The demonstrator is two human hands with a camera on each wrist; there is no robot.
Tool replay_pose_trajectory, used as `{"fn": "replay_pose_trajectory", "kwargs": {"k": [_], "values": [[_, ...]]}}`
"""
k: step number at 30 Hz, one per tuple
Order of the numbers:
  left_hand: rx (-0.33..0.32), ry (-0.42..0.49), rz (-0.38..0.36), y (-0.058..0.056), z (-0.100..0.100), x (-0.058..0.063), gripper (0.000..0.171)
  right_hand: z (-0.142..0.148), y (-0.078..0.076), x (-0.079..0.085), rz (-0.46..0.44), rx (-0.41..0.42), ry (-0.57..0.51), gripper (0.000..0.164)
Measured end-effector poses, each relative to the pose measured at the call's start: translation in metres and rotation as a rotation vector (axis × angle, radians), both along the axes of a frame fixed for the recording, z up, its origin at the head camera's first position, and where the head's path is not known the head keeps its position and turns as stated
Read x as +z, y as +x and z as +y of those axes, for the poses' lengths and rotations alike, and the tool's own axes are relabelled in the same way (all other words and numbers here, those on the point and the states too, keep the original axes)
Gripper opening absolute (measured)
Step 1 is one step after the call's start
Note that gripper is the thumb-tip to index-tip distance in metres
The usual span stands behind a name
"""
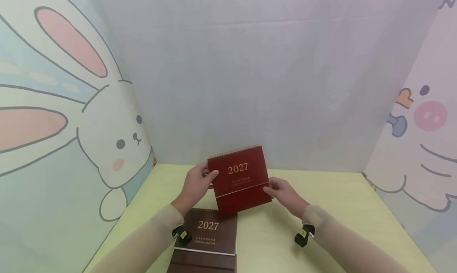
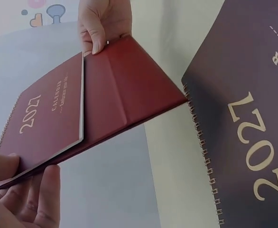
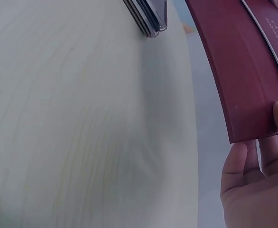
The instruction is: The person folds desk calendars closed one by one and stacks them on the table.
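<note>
Both hands hold a red spiral-bound desk calendar [image 1: 239, 177] marked 2027 in gold, tilted and raised above the table near its back edge. My left hand [image 1: 196, 183] pinches its left edge, thumb on the front cover and fingers behind. At the lower right edge, my right hand [image 1: 285, 195] grips it with the thumb on the front, by the lower flap. A dark brown 2027 calendar [image 1: 207, 239] lies on the table below, nearer to me; the red one overlaps its top edge in the head view. Its wire binding shows in the left wrist view.
The pale yellow wood-grain table [image 1: 332, 217] reaches back to a plain grey wall [image 1: 257, 86]. Side panels carry a cartoon rabbit [image 1: 107, 134] on the left and a white cartoon animal [image 1: 421, 146] on the right. Each wrist wears a small black camera mount.
</note>
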State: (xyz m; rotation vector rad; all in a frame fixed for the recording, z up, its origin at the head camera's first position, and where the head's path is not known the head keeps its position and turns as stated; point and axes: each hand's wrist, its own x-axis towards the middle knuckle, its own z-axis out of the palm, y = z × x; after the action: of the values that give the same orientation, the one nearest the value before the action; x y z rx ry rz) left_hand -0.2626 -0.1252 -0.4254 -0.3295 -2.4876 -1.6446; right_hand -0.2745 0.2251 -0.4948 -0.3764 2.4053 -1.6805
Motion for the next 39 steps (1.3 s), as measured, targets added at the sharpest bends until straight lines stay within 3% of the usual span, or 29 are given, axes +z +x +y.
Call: {"fn": "replay_pose_trajectory", "kwargs": {"k": [7,14,20,25,32,39], "values": [[-0.020,0.023,-0.011,-0.004,0.005,0.003,0.025,0.007,0.022,0.008,-0.042,0.001,-0.038,0.021],[-0.059,0.058,-0.066,-0.005,0.009,0.007,0.026,0.015,0.047,0.022,-0.062,0.023,-0.057,0.028],[-0.089,0.093,-0.137,-0.005,0.016,0.010,0.031,0.019,0.069,0.028,-0.144,0.025,-0.135,0.026],[-0.110,0.094,-0.189,-0.002,0.023,0.008,0.036,0.023,0.088,0.030,-0.211,0.042,-0.205,0.022],[-0.129,0.045,-0.219,0.010,0.031,0.008,0.036,0.031,0.107,0.034,-0.233,0.070,-0.244,0.027],[-0.143,0.043,-0.234,0.016,0.037,0.007,0.035,0.035,0.122,0.037,-0.282,0.069,-0.268,0.013]]}}
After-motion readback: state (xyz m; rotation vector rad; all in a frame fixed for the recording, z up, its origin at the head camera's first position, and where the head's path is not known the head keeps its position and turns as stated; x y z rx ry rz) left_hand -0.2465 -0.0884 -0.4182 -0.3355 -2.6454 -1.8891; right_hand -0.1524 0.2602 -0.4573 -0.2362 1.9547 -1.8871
